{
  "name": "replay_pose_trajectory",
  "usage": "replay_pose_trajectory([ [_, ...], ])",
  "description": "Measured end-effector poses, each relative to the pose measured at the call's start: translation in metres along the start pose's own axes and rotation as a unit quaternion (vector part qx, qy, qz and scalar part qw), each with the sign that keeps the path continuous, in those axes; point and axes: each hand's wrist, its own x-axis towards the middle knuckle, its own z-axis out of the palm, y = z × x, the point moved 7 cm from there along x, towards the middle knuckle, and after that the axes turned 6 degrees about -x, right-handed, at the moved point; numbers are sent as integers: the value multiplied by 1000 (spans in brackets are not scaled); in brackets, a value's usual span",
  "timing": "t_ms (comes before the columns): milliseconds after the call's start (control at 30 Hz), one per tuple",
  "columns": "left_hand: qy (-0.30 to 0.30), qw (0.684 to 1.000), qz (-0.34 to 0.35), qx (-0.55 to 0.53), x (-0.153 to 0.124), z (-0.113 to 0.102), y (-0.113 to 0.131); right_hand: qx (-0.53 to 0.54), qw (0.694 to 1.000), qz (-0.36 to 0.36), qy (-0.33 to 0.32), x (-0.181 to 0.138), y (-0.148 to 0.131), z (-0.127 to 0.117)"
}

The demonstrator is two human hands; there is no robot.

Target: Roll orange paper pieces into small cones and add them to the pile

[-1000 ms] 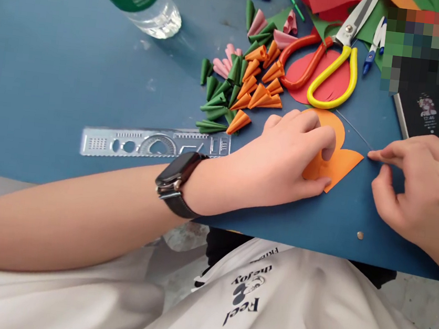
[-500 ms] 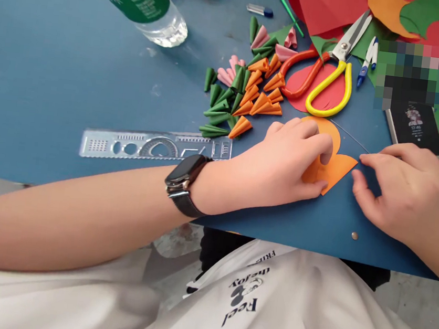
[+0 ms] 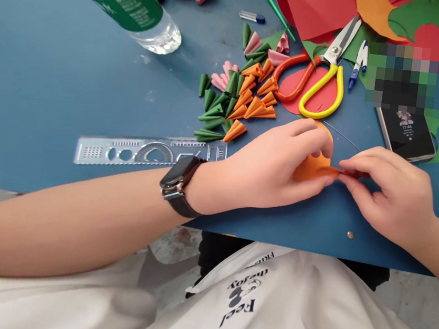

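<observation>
Both of my hands are on one orange paper piece [image 3: 314,167] near the table's front edge. My left hand [image 3: 283,161], with a black watch on its wrist, has its fingers curled over the paper and covers much of it. From the other side my right hand [image 3: 391,189] pinches the paper's right-hand part, which now bends up between thumb and forefinger. A thin metal wire [image 3: 341,135] lies just beyond the fingertips. Past it are scissors [image 3: 333,74] with one red and one yellow handle, lying partly open over a red paper piece [image 3: 287,90].
Several rolled paper cones [image 3: 247,96] in green, orange and pink lie left of the scissors. A clear ruler [image 3: 126,151] is beside my left forearm. A water bottle [image 3: 141,13] stands behind it. At right are a phone [image 3: 406,127], pens [image 3: 357,66] and paper sheets [image 3: 320,12].
My right hand has moved left and closed on the orange paper, whose right part has gone from flat to bent. The whole view has shifted slightly.
</observation>
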Motion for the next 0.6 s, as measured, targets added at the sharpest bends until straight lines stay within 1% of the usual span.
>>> replay_pose_trajectory([
  [133, 2, 999, 20, -27, -3, -1, 4, 59, 994, 90, 11, 1, 10, -5],
  [267, 20, 999, 2, -26, -5, -4, 5, 100, 979, 173, 41, -4, 22, -7],
  [333, 31, 999, 6, -34, -6, -7, 7, 105, 976, 186, 48, -5, 24, -7],
  [433, 47, 997, 9, -60, -6, -8, 8, 101, 978, 178, 48, -5, 24, -8],
  [600, 95, 989, 3, -116, -10, -10, 7, 127, 973, 183, 55, -6, 23, -9],
])
